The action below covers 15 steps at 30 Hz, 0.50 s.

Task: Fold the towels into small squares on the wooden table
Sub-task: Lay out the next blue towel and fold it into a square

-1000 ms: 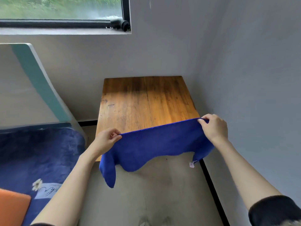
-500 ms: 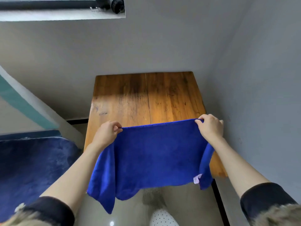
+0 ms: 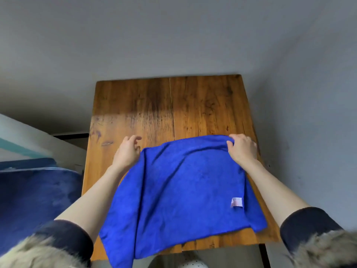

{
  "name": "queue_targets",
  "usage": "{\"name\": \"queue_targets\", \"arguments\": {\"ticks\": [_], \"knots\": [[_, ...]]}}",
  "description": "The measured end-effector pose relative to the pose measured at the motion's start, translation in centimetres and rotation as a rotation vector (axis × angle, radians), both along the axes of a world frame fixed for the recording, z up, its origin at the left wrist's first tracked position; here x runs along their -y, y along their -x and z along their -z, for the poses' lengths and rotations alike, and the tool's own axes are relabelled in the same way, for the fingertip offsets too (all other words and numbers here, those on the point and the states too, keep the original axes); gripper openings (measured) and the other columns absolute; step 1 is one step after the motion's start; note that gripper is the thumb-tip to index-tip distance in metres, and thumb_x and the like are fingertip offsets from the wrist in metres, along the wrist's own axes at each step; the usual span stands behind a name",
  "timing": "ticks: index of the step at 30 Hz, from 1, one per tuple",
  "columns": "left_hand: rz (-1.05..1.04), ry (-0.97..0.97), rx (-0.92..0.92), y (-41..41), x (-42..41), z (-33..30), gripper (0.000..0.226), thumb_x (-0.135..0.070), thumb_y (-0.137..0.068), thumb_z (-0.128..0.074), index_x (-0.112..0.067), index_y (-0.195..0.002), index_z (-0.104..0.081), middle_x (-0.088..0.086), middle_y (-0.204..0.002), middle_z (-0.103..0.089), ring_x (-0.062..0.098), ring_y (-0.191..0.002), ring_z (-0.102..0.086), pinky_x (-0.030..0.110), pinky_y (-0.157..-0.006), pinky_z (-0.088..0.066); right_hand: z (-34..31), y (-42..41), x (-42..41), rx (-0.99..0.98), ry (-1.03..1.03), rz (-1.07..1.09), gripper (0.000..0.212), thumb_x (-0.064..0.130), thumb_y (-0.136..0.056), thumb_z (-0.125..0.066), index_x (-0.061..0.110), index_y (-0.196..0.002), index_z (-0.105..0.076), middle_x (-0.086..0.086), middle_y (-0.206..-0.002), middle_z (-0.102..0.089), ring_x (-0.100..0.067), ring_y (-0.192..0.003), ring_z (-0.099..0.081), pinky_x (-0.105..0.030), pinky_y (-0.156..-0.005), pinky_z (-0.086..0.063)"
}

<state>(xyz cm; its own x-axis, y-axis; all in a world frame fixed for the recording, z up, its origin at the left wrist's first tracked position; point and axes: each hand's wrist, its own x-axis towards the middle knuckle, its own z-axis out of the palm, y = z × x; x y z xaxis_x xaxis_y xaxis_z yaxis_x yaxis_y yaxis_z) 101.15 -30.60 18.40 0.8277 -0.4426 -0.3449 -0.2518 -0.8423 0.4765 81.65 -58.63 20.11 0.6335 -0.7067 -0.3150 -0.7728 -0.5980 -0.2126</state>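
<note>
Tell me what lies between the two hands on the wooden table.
In the head view, the far edge of the blue towel spans from the left hand to the right hand, lying on the wooden table. Nothing else sits between them.

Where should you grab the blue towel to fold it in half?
Probably by its two far corners. The right hand already pinches the far right corner of the blue towel; the left hand sits by the far left one, fingers loose. Come from above, pinch each corner, and pull toward yourself. The far edge is bunched and lifted, so it is easier to pinch than the flat middle on the wooden table.
</note>
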Motion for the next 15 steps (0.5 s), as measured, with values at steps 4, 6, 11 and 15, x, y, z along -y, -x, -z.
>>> {"name": "queue_targets", "arguments": {"ticks": [4,6,11,15], "knots": [[-0.055,-0.063,-0.097,2.2,-4.4,2.5,0.036,-0.005,-0.088,-0.046,-0.01,-0.123,-0.052,0.013,-0.118,-0.051,0.028,-0.107,-0.055,0.037,-0.089,-0.045,2.1,-0.1,-4.5,-0.06,-0.202,-0.07,0.044,0.027,-0.098,-0.043,0.012,-0.139,-0.042,-0.008,-0.143,-0.042,-0.027,-0.131,-0.037,-0.041,-0.104,-0.033],[-0.115,-0.11,-0.14,3.3,-7.2,3.9,0.034,-0.006,-0.088,-0.049,-0.007,-0.123,-0.052,0.016,-0.118,-0.051,0.031,-0.11,-0.053,0.038,-0.09,-0.043,2.9,-0.4,-7.6,-0.074,-0.298,-0.096,0.046,0.027,-0.098,-0.042,0.012,-0.142,-0.037,-0.007,-0.147,-0.036,-0.026,-0.134,-0.033,-0.039,-0.106,-0.031],[-0.203,-0.214,-0.213,5.1,-12.0,6.4,0.033,-0.019,-0.089,-0.059,-0.007,-0.118,-0.051,0.016,-0.118,-0.049,0.034,-0.111,-0.046,0.042,-0.094,-0.041,4.8,-1.5,-16.4,-0.112,-0.483,-0.17,0.052,0.028,-0.099,-0.04,0.017,-0.148,-0.024,-0.006,-0.156,-0.017,-0.022,-0.144,-0.012,-0.038,-0.114,-0.022],[-0.16,-0.247,-0.181,5.9,-13.5,7.1,0.019,-0.025,-0.089,-0.058,-0.011,-0.101,-0.053,0.01,-0.11,-0.046,0.03,-0.106,-0.046,0.042,-0.087,-0.044,6.1,-2.5,-21.4,-0.207,-0.435,-0.219,0.058,0.032,-0.099,-0.039,0.024,-0.15,-0.013,-0.003,-0.159,0.002,-0.021,-0.146,0.002,-0.041,-0.116,-0.017]]}}
